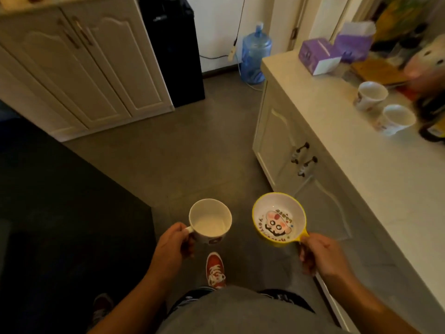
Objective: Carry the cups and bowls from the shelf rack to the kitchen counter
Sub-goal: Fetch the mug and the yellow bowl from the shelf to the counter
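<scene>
My left hand [171, 244] grips the handle of a white mug [210, 221], held upright and empty above the floor. My right hand [319, 253] holds a yellow bowl [278, 219] by its small yellow handle; a cartoon face is printed inside it. Both are in front of my body, left of the kitchen counter [361, 150]. Two white cups [369, 94] [395, 118] stand on the counter at the right. The shelf rack is out of sight.
Purple tissue boxes [319, 55] and blurred clutter sit at the counter's far end. A blue water jug [254, 55] stands on the floor beyond. White cabinets [79, 68] and a black appliance [173, 49] line the left. A dark surface [60, 201] fills the lower left. My red shoe [215, 270] is below.
</scene>
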Motion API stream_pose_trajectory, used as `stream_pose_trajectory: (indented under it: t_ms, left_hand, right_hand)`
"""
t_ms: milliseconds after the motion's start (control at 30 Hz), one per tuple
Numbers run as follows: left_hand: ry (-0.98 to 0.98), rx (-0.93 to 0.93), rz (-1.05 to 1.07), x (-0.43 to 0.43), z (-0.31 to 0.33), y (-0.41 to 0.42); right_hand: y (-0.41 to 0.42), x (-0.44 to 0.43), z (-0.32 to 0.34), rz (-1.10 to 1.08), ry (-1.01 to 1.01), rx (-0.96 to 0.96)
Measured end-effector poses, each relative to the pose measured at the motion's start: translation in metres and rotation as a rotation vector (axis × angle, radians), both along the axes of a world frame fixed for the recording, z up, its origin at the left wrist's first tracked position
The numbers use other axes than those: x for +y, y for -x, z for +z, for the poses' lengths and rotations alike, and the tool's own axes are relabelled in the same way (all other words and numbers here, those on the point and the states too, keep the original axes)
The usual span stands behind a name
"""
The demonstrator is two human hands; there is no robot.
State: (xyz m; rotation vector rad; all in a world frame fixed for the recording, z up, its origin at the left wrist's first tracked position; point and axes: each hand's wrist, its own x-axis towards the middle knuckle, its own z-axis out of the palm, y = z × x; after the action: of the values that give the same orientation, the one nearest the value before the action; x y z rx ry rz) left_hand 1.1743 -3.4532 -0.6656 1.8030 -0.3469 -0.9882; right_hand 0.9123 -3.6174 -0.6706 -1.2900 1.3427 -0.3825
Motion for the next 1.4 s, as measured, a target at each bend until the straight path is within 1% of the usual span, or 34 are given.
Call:
stream_pose_trajectory:
  t_ms: [133,233,333,400,433,467,533,633,800,933,1067,1233,1400]
  left_hand:
    - [0.007,0.004,-0.146,-0.063,0.009,-0.042]
    - [0.027,0.031,-0.263,-0.105,0.013,-0.057]
    - [0.04,0.057,-0.257,-0.122,0.019,-0.064]
    - [0.017,0.1,-0.455,-0.249,-0.006,-0.065]
    - [0.002,0.088,-0.443,-0.25,-0.002,-0.066]
    - [-0.016,0.062,-0.476,-0.254,-0.003,-0.066]
    - [0.016,0.065,-0.467,-0.263,-0.004,-0.063]
    - [0.002,0.072,-0.527,-0.312,-0.003,-0.058]
    - [0.019,0.08,-0.613,-0.387,0.017,-0.048]
    - [0.024,0.08,-0.642,-0.433,0.025,-0.045]
    - [0.0,0.091,-0.696,-0.475,0.03,-0.046]
    - [-0.028,0.099,-0.844,-0.531,0.028,-0.056]
    - [-0.021,0.113,-1.052,-0.584,0.023,-0.07]
  right_hand:
    - [-0.012,-0.022,0.011,-0.096,0.021,0.02]
    - [-0.006,-0.035,0.017,-0.164,0.042,0.047]
    - [-0.014,-0.039,0.024,-0.19,0.027,0.022]
    - [0.008,-0.111,-0.003,-0.375,0.032,0.085]
    - [0.003,-0.11,0.002,-0.371,0.038,0.1]
    - [-0.002,-0.112,0.005,-0.386,0.028,0.093]
    - [-0.001,-0.119,0.003,-0.411,0.014,0.051]
    - [-0.003,-0.16,-0.003,-0.45,-0.012,0.079]
    - [-0.005,-0.23,0.001,-0.519,-0.022,0.039]
    - [-0.008,-0.267,0.01,-0.561,-0.013,0.023]
    - [-0.013,-0.285,0.012,-0.62,-0.01,0.005]
    - [-0.029,-0.296,0.011,-0.741,0.025,0.042]
    - [-0.056,-0.301,0.017,-0.944,0.019,0.07]
